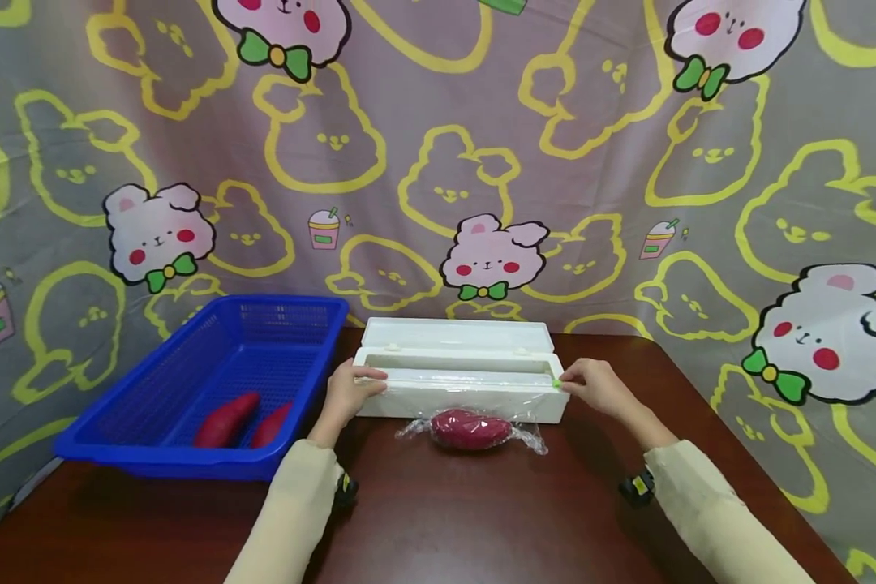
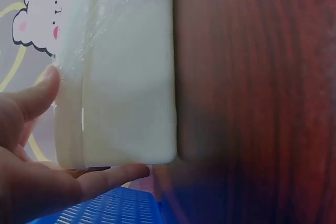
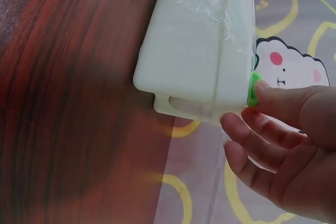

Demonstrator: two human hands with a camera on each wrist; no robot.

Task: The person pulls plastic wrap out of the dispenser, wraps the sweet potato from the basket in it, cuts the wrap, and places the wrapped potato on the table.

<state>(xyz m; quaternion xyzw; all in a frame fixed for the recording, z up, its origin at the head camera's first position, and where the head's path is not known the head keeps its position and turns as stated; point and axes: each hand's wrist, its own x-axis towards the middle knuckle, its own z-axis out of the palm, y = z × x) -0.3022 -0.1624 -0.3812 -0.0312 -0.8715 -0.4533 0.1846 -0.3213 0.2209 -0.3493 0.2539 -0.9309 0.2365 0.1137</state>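
Observation:
A white cling film dispenser box (image 1: 482, 403) stands on the table with its lid (image 1: 453, 332) raised at the back and a film roll inside. My left hand (image 1: 346, 393) holds the box's left end, thumb at the top front edge and fingers along the end wall. At the right end, my right hand (image 1: 597, 388) has its thumb on a small green slide cutter (image 3: 254, 90), its index finger curled close behind. Film drapes down the box front to a red sweet potato (image 1: 470, 430) wrapped in it, lying before the box. The film's bunched ends stick out both sides.
A blue plastic basket (image 1: 182, 464) stands on the left with two red sweet potatoes (image 1: 226, 420) in it. The brown wooden table (image 1: 474, 527) ends at a cartoon-printed cloth (image 1: 438, 105) behind and to the right.

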